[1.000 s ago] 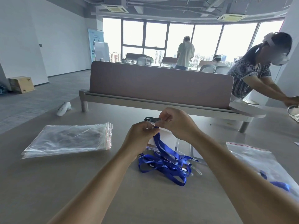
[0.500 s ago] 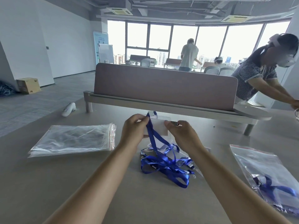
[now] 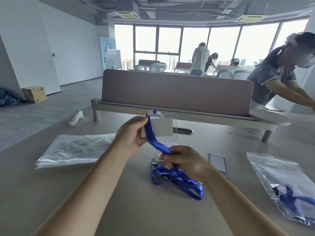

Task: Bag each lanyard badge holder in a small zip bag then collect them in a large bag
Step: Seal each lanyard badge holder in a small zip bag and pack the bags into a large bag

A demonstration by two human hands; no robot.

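Left hand (image 3: 132, 133) pinched the badge holder (image 3: 162, 127) aloft — right hand (image 3: 185, 160) fingers pinched the blue lanyard (image 3: 157, 144) nearer the surface (image 3: 136, 210).

Bright windows (image 3: 196, 43) behind a desk partition (image 3: 177, 91), grey carpet (image 3: 42, 113).

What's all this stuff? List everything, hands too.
table: one, grey-beige, foreground
badge holder: one, clear with white card, raised above table
strap: one, blue, hanging from that holder
lanyards: tangled pile, blue, table centre
second badge holder: one, clear, flat, right of lanyards
small zip bags: stack, clear, table left
large bag: one, clear, table right, blue lanyards inside
divider: one, mauve, table's far edge
cardboard box: one, brown, floor far left
bystanders: several, far right and by windows
left hand: grips badge holder
right hand: pinches strap
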